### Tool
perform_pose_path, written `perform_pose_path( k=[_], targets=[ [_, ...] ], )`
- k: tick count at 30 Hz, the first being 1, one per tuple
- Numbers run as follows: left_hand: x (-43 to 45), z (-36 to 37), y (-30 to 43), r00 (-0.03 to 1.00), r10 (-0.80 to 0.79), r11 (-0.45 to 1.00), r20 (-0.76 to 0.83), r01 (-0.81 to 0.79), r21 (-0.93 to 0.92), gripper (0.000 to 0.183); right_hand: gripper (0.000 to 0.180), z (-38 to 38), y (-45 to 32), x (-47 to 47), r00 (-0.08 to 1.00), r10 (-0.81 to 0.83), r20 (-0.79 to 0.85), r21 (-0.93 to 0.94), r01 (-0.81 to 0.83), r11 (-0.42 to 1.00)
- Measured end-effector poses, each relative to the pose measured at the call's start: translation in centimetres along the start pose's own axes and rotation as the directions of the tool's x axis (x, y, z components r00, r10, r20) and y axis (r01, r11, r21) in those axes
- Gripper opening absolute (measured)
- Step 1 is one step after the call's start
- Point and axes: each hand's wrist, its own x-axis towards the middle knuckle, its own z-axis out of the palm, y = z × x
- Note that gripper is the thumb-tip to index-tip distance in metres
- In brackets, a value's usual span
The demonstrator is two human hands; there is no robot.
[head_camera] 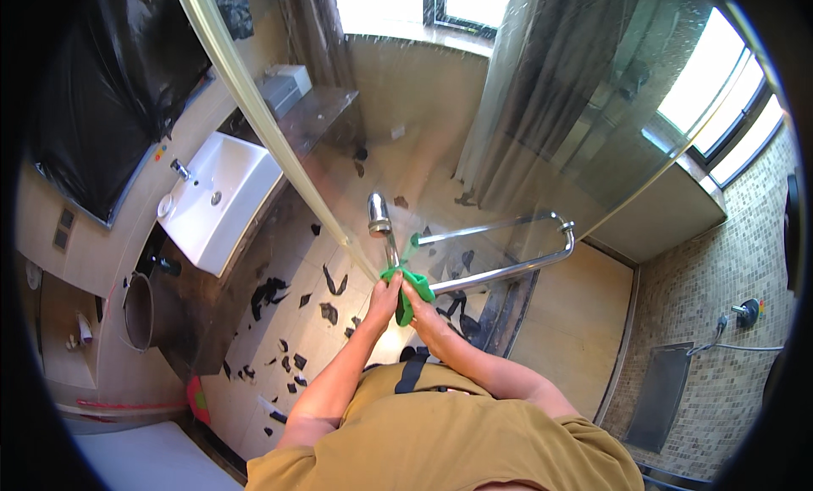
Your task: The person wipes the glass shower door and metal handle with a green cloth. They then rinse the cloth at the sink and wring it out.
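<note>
A green cloth (416,286) is wrapped around the metal handle (502,275) of a glass shower door (540,129), near the handle's left end. My left hand (383,300) grips the cloth from the left. Close beside it, my right hand (416,305) pinches the same cloth from the right. The two hands nearly touch, thumbs towards each other. The chrome handle runs from the cloth to the right and bends back at the glass. A second bar, seen through the glass, lies behind it, with a green patch at its end.
A white washbasin (219,202) with a chrome tap (181,169) is at the left, below black plastic sheeting (108,90). Torn black scraps (267,294) litter the tiled floor. A round bin (140,311) stands under the counter. At the right are a mosaic wall and a shower valve (748,313).
</note>
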Motion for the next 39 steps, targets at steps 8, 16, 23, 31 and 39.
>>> perform_pose_path(
  k=[8, 16, 23, 31, 39],
  targets=[
    [-1.6, 0.3, 1.3, 0.986, 0.097, 0.898, -0.135, -0.028, 0.438, 0.060, 0.064, -2.4, 0.8, -0.8, 0.994, -0.005, 0.106, -0.202, 0.026, 0.979],
    [-2.7, -0.7, 0.7, 0.987, 0.101, 0.785, -0.125, -0.002, 0.619, 0.073, 0.050, -3.0, -0.6, -4.0, 0.996, 0.068, 0.066, -0.366, -0.039, 0.930],
    [-5.4, -0.7, 1.8, 0.997, 0.068, 0.892, 0.030, -0.075, 0.447, 0.068, 0.048, -3.3, -3.3, -7.1, 0.986, -0.006, 0.169, -0.345, 0.065, 0.936],
    [-8.7, 1.2, 7.5, 0.923, 0.322, 0.750, 0.212, -0.386, 0.537, 0.047, 0.039, -3.0, -7.3, -9.8, 0.670, -0.656, 0.347, -0.709, 0.645, 0.284],
    [-15.5, 1.9, 18.4, 0.402, 0.879, 0.300, 0.256, -0.884, 0.358, 0.036, 0.044, -1.1, -16.6, -17.2, 0.755, -0.478, 0.449, -0.614, 0.649, 0.449]
  ],
)
